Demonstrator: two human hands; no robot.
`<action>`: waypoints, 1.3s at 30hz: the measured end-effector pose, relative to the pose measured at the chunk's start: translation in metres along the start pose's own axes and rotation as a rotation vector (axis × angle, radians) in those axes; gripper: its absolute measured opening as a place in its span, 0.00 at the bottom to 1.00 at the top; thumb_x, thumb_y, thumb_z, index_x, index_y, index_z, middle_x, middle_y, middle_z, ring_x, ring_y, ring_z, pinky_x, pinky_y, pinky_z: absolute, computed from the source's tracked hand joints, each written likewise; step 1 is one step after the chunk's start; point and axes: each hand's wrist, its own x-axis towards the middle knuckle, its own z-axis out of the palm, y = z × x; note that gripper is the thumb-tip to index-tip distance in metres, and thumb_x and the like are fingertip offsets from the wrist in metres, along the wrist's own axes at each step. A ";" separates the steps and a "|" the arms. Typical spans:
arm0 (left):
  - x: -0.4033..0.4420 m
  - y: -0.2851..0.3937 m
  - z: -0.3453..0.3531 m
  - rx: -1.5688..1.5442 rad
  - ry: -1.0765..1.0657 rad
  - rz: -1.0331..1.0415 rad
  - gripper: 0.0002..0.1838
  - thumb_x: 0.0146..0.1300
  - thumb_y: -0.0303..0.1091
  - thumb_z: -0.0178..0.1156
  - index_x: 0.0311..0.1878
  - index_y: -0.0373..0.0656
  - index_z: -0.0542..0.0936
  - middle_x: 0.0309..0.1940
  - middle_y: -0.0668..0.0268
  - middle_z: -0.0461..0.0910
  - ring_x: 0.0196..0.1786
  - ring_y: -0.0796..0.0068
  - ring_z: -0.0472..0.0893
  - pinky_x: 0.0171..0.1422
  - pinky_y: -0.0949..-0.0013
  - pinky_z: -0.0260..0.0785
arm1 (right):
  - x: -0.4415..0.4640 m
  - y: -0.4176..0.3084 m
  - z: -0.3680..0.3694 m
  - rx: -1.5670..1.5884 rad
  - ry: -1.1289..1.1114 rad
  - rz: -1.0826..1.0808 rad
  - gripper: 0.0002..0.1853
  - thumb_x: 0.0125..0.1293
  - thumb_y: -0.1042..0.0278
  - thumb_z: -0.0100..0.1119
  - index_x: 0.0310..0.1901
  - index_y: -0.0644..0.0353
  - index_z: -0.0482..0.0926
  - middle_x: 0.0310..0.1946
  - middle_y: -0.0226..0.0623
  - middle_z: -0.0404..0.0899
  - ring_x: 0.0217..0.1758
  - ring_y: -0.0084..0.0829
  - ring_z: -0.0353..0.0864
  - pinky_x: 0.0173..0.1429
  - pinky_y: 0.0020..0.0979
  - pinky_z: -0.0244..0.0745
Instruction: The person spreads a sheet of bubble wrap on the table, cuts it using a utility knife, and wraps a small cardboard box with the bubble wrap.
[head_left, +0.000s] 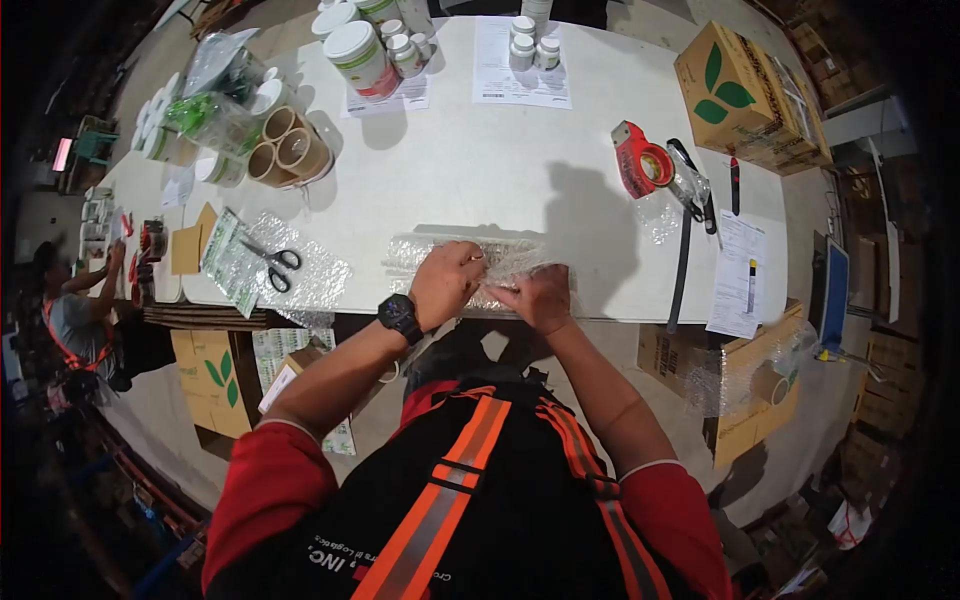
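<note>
At the front edge of the white table lies a piece of clear bubble wrap (412, 255), partly folded or rolled over. My left hand (448, 284), with a black watch on the wrist, has its fingers closed on the wrap from the left. Close beside it, my right hand (541, 299) pinches the wrap at its right part. Whether anything is inside the wrap, I cannot make out. Scissors (276, 262) with black handles rest on another bubble wrap sheet (305, 275) to the left.
White tubs (358, 62) and small bottles (522, 50) stand on printed sheets at the back. Cardboard tubes (290, 150) sit at the left. A red tape dispenser (642, 160), a cutter (735, 186) and a carton (750, 95) are at the right. A co-worker (80, 310) is far left.
</note>
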 end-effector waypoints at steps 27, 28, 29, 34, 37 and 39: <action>-0.009 -0.008 -0.001 0.051 -0.174 -0.167 0.15 0.46 0.37 0.68 0.37 0.44 0.77 0.33 0.60 0.75 0.42 0.56 0.76 0.49 0.58 0.68 | 0.002 0.004 -0.018 0.218 -0.151 0.005 0.17 0.49 0.53 0.68 0.30 0.57 0.77 0.33 0.40 0.75 0.42 0.44 0.75 0.45 0.41 0.71; -0.007 -0.012 0.001 0.048 -0.211 -0.108 0.15 0.46 0.36 0.68 0.37 0.44 0.77 0.34 0.60 0.75 0.42 0.56 0.75 0.49 0.59 0.67 | 0.003 0.005 -0.021 0.255 -0.199 -0.001 0.15 0.49 0.55 0.67 0.30 0.57 0.76 0.34 0.40 0.75 0.41 0.44 0.75 0.45 0.41 0.71; -0.004 -0.017 0.002 0.046 -0.246 -0.048 0.14 0.46 0.35 0.67 0.37 0.44 0.77 0.34 0.60 0.75 0.42 0.56 0.75 0.49 0.59 0.67 | 0.003 0.008 -0.023 0.247 -0.202 0.003 0.15 0.49 0.55 0.67 0.30 0.57 0.76 0.34 0.40 0.75 0.41 0.44 0.75 0.45 0.41 0.71; -0.008 -0.015 0.000 -0.090 -0.225 -0.004 0.08 0.50 0.33 0.63 0.31 0.43 0.75 0.31 0.58 0.76 0.38 0.56 0.76 0.45 0.56 0.68 | 0.007 0.008 -0.030 0.241 -0.343 0.019 0.12 0.51 0.58 0.65 0.32 0.56 0.78 0.29 0.41 0.76 0.38 0.44 0.76 0.46 0.42 0.71; -0.035 0.016 -0.015 -0.231 -0.412 -0.114 0.09 0.50 0.33 0.64 0.29 0.43 0.74 0.27 0.55 0.77 0.31 0.53 0.77 0.37 0.54 0.69 | -0.011 -0.014 -0.060 0.291 -0.432 -0.039 0.11 0.52 0.59 0.64 0.30 0.57 0.79 0.29 0.42 0.77 0.38 0.43 0.77 0.48 0.43 0.71; -0.061 0.018 -0.017 -0.289 -0.545 -0.126 0.08 0.52 0.33 0.63 0.29 0.43 0.74 0.27 0.54 0.77 0.30 0.53 0.77 0.36 0.54 0.69 | -0.038 -0.027 -0.074 0.325 -0.647 0.089 0.10 0.52 0.60 0.65 0.28 0.57 0.79 0.29 0.42 0.78 0.39 0.43 0.78 0.49 0.43 0.71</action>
